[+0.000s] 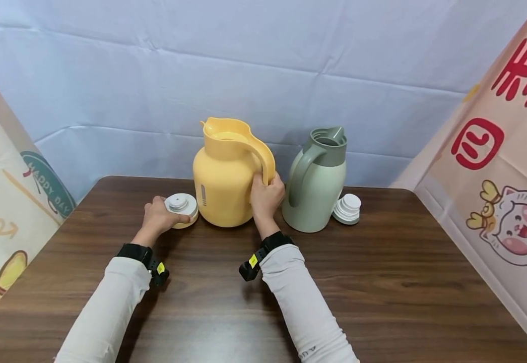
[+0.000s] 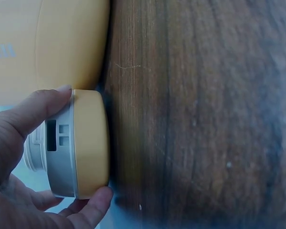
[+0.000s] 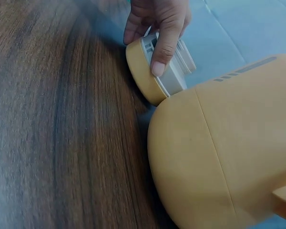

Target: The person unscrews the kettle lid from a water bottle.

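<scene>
My left hand [image 1: 156,218] grips a yellow and white jug lid [image 1: 192,202] that lies upside down on the table, its white stopper facing up. In the left wrist view the thumb and fingers clasp the lid's rim [image 2: 91,143] from both sides. Close beside the lid stands a yellow thermos jug [image 1: 221,186], upright, its top uncovered and its spout toward the left. My right hand [image 1: 266,199] holds the lower end of the jug's handle [image 1: 263,156]. The right wrist view shows the jug's body [image 3: 200,157] near the lid, but not the right hand itself.
Right of the yellow jug stands a green thermos jug [image 1: 320,196], uncovered, its handle toward the left. Its white stopper lid [image 1: 348,207] lies upside down beside it. A pale cloth [image 1: 154,91] hangs behind the brown wooden table [image 1: 395,282]; printed sheets hang at both sides.
</scene>
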Available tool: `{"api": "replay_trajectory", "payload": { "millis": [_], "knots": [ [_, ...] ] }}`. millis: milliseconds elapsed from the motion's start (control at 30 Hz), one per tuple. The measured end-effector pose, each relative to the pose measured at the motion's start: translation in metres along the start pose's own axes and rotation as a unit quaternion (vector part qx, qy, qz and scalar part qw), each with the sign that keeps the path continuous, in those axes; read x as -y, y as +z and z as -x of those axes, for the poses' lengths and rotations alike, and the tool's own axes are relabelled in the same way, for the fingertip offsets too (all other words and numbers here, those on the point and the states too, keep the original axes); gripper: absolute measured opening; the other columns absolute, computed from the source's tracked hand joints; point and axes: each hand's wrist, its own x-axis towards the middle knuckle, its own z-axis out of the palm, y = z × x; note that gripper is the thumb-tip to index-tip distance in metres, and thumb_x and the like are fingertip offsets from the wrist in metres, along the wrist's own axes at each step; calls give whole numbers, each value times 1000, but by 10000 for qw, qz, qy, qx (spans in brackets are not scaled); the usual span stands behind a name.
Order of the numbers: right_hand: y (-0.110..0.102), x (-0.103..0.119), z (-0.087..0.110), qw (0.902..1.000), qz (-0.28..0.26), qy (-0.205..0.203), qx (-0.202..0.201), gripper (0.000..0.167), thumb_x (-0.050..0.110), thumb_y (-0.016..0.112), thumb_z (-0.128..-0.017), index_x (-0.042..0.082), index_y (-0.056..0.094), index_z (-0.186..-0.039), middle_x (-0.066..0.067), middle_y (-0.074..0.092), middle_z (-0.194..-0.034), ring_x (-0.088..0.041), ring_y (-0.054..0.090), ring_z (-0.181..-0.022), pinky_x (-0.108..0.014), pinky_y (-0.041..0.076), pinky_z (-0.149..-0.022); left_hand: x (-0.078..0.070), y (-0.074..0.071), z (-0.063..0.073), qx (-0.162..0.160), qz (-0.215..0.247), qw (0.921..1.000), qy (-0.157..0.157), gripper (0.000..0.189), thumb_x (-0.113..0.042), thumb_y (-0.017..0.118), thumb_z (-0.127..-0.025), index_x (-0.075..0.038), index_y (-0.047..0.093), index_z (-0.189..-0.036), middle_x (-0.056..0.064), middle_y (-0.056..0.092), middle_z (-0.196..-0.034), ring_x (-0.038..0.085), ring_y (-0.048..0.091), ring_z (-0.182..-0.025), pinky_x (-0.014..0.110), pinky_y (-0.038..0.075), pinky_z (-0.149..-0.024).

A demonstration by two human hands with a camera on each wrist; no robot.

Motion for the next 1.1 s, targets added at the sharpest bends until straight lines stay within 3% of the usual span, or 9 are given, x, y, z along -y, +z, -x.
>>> {"api": "replay_trajectory", "payload": {
  "millis": [300,667,1100],
  "knots": [
    [-5,0,-6,9988,147,140,437,20,11,60,-76,8,49,-59,-3,45,-51,-18,47,-48,-28,36,-45,-1,1,0,31,10,9999,-97,89,-30,79,-70,12,28,-130,31,33,-118,42,36,-106,52,37,-87],
    [-5,0,-11,9982,282,40,522,25,11,57,-77,12,41,-57,0,35,-46,-18,40,-40,-27,31,-41,-2,1,-3,26,-52,9998,-169,87,-29,77,-71,12,28,-130,32,32,-119,43,35,-107,52,37,-88],
    [-5,-2,-14,9964,521,-84,658,19,12,56,-80,11,46,-64,-1,36,-49,-17,40,-42,-28,33,-45,-1,0,-5,15,-152,9999,-12,88,-30,76,-71,13,28,-131,32,34,-119,42,35,-108,51,36,-90]
  ]
}}
